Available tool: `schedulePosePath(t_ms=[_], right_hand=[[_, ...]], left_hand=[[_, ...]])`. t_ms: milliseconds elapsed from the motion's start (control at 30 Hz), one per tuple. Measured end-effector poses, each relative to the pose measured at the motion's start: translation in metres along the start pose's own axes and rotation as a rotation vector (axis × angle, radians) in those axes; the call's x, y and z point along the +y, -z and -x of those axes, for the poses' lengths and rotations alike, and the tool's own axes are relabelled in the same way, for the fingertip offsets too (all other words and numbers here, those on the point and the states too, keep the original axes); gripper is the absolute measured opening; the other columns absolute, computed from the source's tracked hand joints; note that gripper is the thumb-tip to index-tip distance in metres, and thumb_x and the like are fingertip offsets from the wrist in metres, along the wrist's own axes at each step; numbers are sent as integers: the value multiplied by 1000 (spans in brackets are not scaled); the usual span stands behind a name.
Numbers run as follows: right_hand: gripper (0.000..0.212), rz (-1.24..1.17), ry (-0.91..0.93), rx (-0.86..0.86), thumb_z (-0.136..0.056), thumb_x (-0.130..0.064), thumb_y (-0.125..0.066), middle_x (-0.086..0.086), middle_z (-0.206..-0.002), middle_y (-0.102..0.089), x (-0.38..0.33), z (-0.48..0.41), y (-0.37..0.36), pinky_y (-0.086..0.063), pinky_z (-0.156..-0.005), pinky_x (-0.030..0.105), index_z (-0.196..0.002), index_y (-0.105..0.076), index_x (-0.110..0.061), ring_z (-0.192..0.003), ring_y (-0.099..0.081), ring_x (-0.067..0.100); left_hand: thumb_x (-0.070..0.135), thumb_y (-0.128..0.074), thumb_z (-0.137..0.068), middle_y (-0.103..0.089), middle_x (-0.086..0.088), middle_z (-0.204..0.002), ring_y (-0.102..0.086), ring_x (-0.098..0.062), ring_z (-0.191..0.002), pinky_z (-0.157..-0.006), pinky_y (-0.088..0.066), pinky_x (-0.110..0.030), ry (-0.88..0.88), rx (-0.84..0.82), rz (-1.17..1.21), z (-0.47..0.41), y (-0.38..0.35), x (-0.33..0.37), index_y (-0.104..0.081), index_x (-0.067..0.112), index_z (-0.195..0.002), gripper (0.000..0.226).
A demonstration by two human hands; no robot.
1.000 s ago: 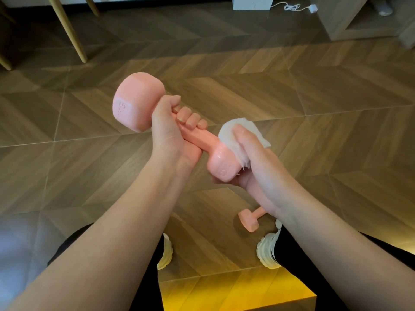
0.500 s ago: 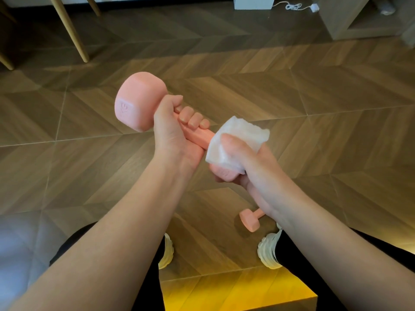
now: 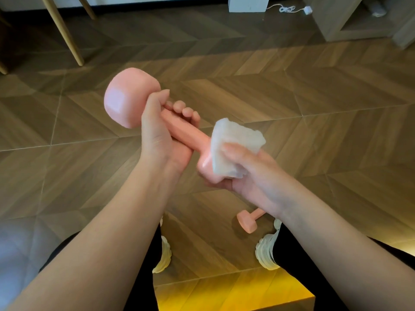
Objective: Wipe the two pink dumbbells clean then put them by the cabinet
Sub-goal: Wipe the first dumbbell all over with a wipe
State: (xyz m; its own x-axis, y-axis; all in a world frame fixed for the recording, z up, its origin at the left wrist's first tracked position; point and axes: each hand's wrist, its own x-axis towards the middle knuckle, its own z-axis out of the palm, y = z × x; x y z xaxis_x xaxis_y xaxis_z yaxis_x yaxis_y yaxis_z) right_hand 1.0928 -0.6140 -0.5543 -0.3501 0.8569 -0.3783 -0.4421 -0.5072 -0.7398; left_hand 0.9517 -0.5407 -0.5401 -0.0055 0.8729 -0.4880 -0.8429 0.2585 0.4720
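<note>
My left hand grips the handle of a pink dumbbell, held slanted above the floor with its big end up and to the left. My right hand wraps round the dumbbell's lower end and presses a folded white wipe against it with the thumb. That lower end is mostly covered by the wipe and my fingers. The second pink dumbbell lies on the wood floor near my right shoe, its far end hidden behind my right wrist.
A light wood cabinet stands at the back right. A white box with a cable sits at the back wall. Wooden furniture legs stand at the back left. My white shoes rest on the floor below.
The wipe has slid round the dumbbell's lower end and now sits higher toward the handle side. The held dumbbell has turned a little in my left hand.
</note>
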Motion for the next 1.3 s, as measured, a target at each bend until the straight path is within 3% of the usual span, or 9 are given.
schedulePosePath(t_ms=[167,300,433,633,800,900,1033,1133,1300], right_hand=[[64,479,184,208,-68,-25,-79,-7,-108,-61,11,0,-2,-56,-70,21,-123,-46,-31,-85,-65,-4],[30,445,338,153,-85,-22,-66,1,-83,-59,10,-5,-7,-48,-64,16,-100,-55,1,-74,-58,8],[17,433,257,84,-93,-34,-52,-16,-74,-60,7,-1,2,-48,-73,17,-86,-58,-19,-74,-58,0],[66,451,116,113,-70,-28,-78,-5,-116,-60,10,-1,4,-54,-76,20,-127,-46,-35,-95,-66,-1],[32,386,245,157,-84,-27,-66,-4,-86,-65,11,-8,-6,-52,-69,19,-106,-60,-5,-78,-63,4],[21,323,135,144,-87,-37,-58,-10,-79,-67,9,-6,3,-52,-81,30,-97,-64,-19,-79,-64,4],[55,275,53,-52,-84,-20,-65,-3,-108,-68,1,-2,12,-55,-82,29,-135,-48,-19,-100,-67,10],[70,374,79,47,-71,-18,-76,-2,-126,-59,5,-2,6,-56,-84,28,-131,-45,-37,-109,-65,9],[52,390,180,184,-72,-30,-77,-6,-96,-65,13,-8,-5,-56,-72,27,-118,-55,-19,-84,-66,5]], left_hand=[[13,-53,-91,-27,8,-48,-27,-9,-39,-44,-33,-23,52,145,-1,-2,5,-11,-33,20,-66,33],[14,-51,-91,-25,8,-47,-25,-10,-38,-41,-30,-23,38,140,-16,-4,1,-12,-31,20,-64,34],[12,-50,-91,-25,7,-46,-26,-11,-37,-40,-31,-23,33,146,-38,-4,2,-10,-32,20,-64,33],[13,-49,-91,-24,7,-47,-24,-10,-37,-40,-30,-20,36,164,-30,-4,5,-7,-30,20,-66,32],[12,-49,-90,-25,7,-46,-25,-11,-37,-41,-30,-22,30,164,-46,-5,4,-8,-30,20,-65,33],[12,-49,-91,-26,7,-46,-26,-11,-37,-41,-31,-22,28,163,-59,-6,3,-7,-31,20,-66,32],[12,-48,-91,-26,8,-45,-25,-10,-36,-40,-30,-22,37,170,-20,-7,4,-4,-31,20,-65,32],[12,-48,-92,-25,7,-46,-25,-10,-36,-39,-30,-20,32,176,-17,-5,6,-4,-31,20,-67,31],[13,-50,-91,-25,7,-48,-26,-11,-39,-43,-31,-22,36,185,-29,-6,4,-7,-31,20,-68,30]])
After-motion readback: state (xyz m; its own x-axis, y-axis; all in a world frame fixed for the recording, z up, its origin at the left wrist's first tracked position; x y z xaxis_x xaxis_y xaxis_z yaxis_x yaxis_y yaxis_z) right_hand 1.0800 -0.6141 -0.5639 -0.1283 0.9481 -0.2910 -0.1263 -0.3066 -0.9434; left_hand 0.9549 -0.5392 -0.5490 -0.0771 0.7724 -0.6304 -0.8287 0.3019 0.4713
